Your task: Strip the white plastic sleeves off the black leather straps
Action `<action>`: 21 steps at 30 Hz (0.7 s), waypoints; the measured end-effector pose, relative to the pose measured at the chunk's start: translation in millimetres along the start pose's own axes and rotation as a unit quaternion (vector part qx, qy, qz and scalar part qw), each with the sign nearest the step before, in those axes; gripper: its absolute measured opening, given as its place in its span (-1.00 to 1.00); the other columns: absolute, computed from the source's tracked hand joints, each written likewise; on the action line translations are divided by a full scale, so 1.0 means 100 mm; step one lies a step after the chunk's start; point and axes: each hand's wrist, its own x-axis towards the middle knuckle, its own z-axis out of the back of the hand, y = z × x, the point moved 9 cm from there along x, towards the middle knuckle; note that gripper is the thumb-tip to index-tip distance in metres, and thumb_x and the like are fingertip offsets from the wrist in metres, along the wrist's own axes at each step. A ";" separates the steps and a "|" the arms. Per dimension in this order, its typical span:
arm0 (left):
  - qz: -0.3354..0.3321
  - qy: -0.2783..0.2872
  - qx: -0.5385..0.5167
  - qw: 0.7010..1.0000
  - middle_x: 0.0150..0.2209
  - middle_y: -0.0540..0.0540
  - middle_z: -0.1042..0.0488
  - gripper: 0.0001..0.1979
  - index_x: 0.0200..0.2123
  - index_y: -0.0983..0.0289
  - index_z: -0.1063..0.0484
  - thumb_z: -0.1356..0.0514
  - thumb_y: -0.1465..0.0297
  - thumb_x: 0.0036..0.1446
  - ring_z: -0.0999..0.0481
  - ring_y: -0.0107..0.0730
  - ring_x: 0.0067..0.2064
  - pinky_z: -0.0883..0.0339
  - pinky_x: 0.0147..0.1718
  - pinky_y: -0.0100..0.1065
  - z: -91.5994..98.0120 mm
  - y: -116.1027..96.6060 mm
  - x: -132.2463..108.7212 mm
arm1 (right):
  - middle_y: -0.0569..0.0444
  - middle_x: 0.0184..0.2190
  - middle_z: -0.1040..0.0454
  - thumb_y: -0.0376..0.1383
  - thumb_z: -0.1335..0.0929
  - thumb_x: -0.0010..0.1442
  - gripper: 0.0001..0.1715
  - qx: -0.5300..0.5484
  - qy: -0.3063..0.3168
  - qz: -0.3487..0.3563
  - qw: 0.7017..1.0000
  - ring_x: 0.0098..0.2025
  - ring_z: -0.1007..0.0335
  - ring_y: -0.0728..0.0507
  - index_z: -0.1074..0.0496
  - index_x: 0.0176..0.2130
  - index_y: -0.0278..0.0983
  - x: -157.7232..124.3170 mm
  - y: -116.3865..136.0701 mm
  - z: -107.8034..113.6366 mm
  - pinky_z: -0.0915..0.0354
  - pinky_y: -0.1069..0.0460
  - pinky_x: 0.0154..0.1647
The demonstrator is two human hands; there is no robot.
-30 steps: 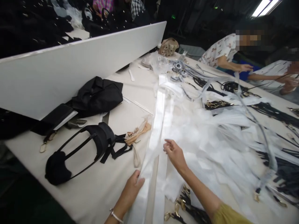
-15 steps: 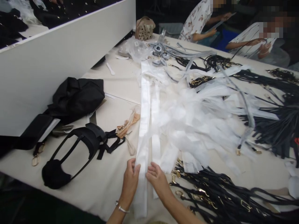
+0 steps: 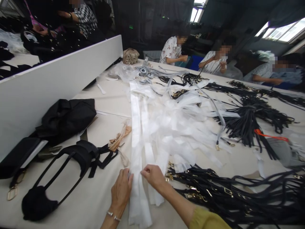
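Long white translucent plastic strips (image 3: 135,127) lie in a narrow stack running away from me on the table. My left hand (image 3: 120,188) is at the stack's left edge, fingers bent and thumb against the plastic. On the opposite edge, my right hand (image 3: 154,176) is closed in a pinch at a strip, its fingertips partly hidden. Below my hands the near ends of the strips fan apart slightly. A second white strip (image 3: 149,152) lies just right of the stack, beside a loose heap of filmy plastic strips (image 3: 181,127).
Black straps with gold clasps (image 3: 214,190) lie to the right. A black strapped item (image 3: 81,156), black cloth bundle (image 3: 69,117) and dark wallet-like case (image 3: 19,156) lie left, near a white partition (image 3: 59,70). Several people sit or stand beyond the table.
The view has tilted up and turned right, showing more people and windows. My right hand has drawn its fingers together, and the strips' near ends have spread apart.
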 end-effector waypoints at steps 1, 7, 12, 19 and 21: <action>-0.010 -0.012 0.007 1.000 -0.16 0.13 -0.45 -0.72 -0.10 0.25 -0.30 0.16 0.32 0.36 -0.54 -0.21 -0.20 -0.31 -0.40 -0.32 0.01 0.01 0.02 | 0.06 -0.47 -0.48 -0.20 -0.38 0.07 -0.84 -0.013 -0.038 0.021 0.999 -0.33 -0.40 -0.15 -0.46 -0.45 -0.24 0.01 0.03 0.20 -0.27 -0.01 -0.21; -0.108 -0.141 -0.061 0.982 -0.33 0.06 -0.44 -0.74 -0.28 0.21 -0.33 0.11 0.32 0.36 -0.51 -0.29 -0.28 -0.29 -0.35 -0.35 0.29 -0.20 0.01 | -0.11 -0.02 -0.44 -0.28 -0.42 -0.03 -0.38 -0.070 -0.202 0.100 0.972 0.03 -0.35 -0.28 -0.36 0.06 -0.28 0.36 0.07 0.89 -0.23 -0.08 0.05; -0.168 -0.095 -0.229 0.954 -0.42 0.01 -0.42 -0.78 -0.33 0.18 -0.31 0.04 0.27 0.33 -0.47 -0.36 -0.38 -0.25 -0.37 -0.40 0.45 -0.90 0.00 | 0.00 -0.43 -0.51 -0.32 -0.32 0.08 -0.89 -0.008 -0.190 0.043 0.981 -0.22 -0.44 -0.22 -0.46 -0.43 -0.25 0.76 -0.21 1.19 -0.27 -0.06 -0.07; -0.161 0.165 -0.432 0.872 -0.45 -0.01 -0.45 -0.78 -0.35 0.22 -0.35 -0.02 0.26 0.27 -0.42 -0.35 -0.38 -0.23 -0.36 -0.38 0.10 -2.06 0.12 | -0.06 -0.48 -0.50 0.13 -0.28 0.17 -0.45 0.179 -0.065 -0.041 0.981 -0.47 -0.46 -0.15 -0.43 -0.35 -0.31 0.62 -0.41 1.49 -0.39 -0.03 -0.43; -0.189 0.239 -0.464 0.832 -0.40 0.00 -0.48 -0.82 -0.37 0.21 -0.40 -0.14 0.25 0.20 -0.45 -0.28 -0.30 -0.28 -0.28 -0.34 -0.05 -2.26 0.02 | -0.13 -0.36 -0.54 0.20 -0.28 0.16 -0.32 0.327 0.058 -0.074 0.940 -0.40 -0.50 -0.13 -0.43 -0.19 -0.36 0.52 -0.29 1.31 -0.44 -0.03 -0.38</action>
